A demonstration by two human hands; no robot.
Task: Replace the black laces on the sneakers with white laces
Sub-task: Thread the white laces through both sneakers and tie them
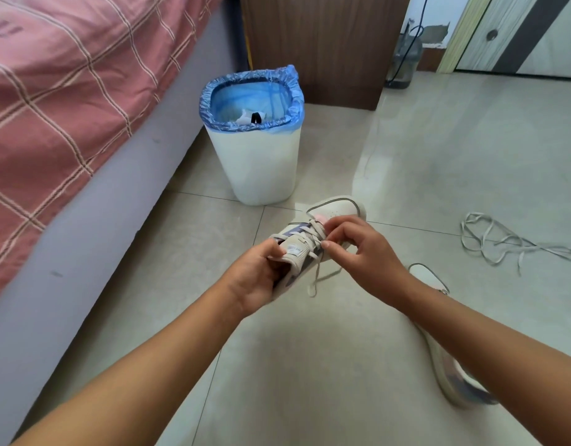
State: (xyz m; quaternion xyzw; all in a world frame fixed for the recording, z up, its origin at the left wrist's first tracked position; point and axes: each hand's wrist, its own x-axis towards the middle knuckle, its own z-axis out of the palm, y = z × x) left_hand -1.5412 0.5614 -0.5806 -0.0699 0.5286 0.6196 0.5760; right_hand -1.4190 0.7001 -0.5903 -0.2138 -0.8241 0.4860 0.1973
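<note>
At far left we see a bed with a pink checked cover [52, 101] hanging over its grey side. Next to it on the tiled floor [309, 365] stands a white waste bin [261, 162] lined with a blue bag [245, 82], with scraps lying inside.

Below the bin our left hand [258, 278] holds a pale sneaker [313, 239] off the floor, fingers curled round its heel end and the thumb on top by the tongue. The shoe's toe points away from us. It is threaded with a light grey-white lace [316, 272], one end dangling beneath.

Our right hand [364, 252] reaches over the eyelets, thumb and forefinger pinching the lace where it crosses.

Under the right forearm a second sneaker [451, 371] lies on the floor. Further right, well apart from both shoes, a loose pale lace [503, 243] lies in a tangle. Beyond it, a striped door [519, 33].
</note>
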